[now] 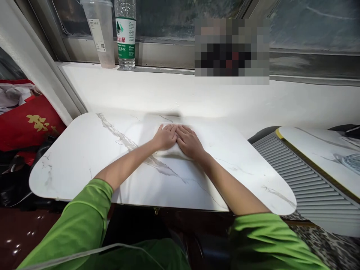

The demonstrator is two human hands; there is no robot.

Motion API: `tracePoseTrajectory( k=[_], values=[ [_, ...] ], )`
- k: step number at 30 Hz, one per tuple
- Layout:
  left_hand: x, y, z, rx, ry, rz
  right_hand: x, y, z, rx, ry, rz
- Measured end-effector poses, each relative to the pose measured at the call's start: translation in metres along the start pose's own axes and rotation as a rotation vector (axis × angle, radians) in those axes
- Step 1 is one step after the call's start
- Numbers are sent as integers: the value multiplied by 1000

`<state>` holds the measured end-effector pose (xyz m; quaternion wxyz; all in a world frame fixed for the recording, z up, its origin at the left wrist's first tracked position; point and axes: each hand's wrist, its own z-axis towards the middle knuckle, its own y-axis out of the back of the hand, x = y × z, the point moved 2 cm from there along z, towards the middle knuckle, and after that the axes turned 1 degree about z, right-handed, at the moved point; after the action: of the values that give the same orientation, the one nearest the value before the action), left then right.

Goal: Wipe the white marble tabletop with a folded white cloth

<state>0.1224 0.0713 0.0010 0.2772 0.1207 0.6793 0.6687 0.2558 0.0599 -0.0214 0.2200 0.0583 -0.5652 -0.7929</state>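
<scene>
A white folded cloth (168,150) lies on the white marble-patterned table (84,150), hard to tell apart from the tabletop. My left hand (165,136) rests flat on it with fingers stretched out. My right hand (190,141) lies flat beside it, fingers extended and touching the left hand's fingers. Both hands press down on the cloth side by side near the table's far middle. Both of my arms wear green sleeves pushed up to the elbows.
On the windowsill (168,90) at the back left stand a clear plastic cup (99,32) and a water bottle (125,33). Red fabric with gold lettering (28,125) lies left of the table. A second white table (320,153) and a grey ribbed panel (298,180) are at the right.
</scene>
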Motion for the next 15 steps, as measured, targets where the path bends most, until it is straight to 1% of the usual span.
tracePoseTrajectory(
  k=[3,6,11,15],
  values=[
    [13,-1,21,-32,48,-12,-11,-10,24,-21,-64,-25],
    [18,-2,26,-47,55,-17,-13,-14,30,-6,-65,-35],
    [15,-2,18,-35,42,-16,-8,-12,18,-26,-39,-37],
    [6,-1,2,-26,18,-15,-2,-8,1,-15,-19,-52]
  ],
)
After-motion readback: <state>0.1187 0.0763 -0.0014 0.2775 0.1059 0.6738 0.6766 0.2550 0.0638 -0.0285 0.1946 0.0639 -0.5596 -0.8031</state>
